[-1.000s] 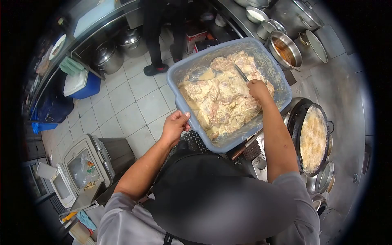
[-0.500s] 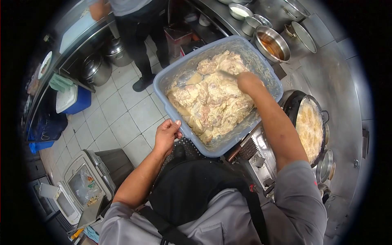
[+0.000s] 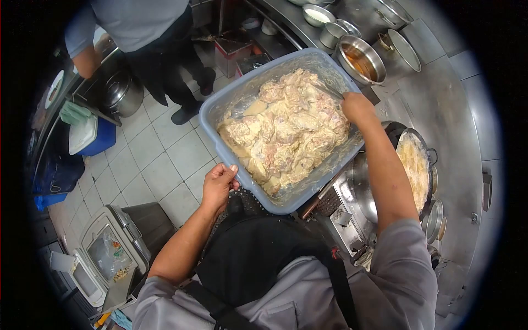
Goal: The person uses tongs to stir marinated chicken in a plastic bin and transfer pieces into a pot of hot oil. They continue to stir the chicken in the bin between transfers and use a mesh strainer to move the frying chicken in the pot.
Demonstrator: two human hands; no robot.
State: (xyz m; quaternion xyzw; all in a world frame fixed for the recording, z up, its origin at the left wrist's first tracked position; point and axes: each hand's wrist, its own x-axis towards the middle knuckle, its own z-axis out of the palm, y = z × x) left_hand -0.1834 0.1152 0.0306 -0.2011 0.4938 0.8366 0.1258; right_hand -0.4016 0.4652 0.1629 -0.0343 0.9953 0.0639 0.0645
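A large grey-blue plastic tub (image 3: pixel 225 157) is tilted in front of me, full of raw chicken pieces (image 3: pixel 291 126) in a pale yellow batter. Its near left corner is pinched at the rim by my left hand (image 3: pixel 218 186), thumb on top. My right hand (image 3: pixel 360 109) is closed around a slim metal utensil (image 3: pixel 329 89) at the tub's right side; the tip reaches into the chicken, and its exact kind is hard to make out.
To the right, a wok (image 3: pixel 411 168) holds foaming oil beside the steel counter. A metal grater (image 3: pixel 344 214) lies below the tub. Steel bowls, one with amber liquid (image 3: pixel 360 61), stand at the back. Another person (image 3: pixel 159 49) stands ahead on the left; a bin (image 3: pixel 118 247) is at lower left.
My right hand and the utensil have moved right, toward the tub's right wall, turning over the chicken. My left hand stays on the rim. The other person has moved nearer.
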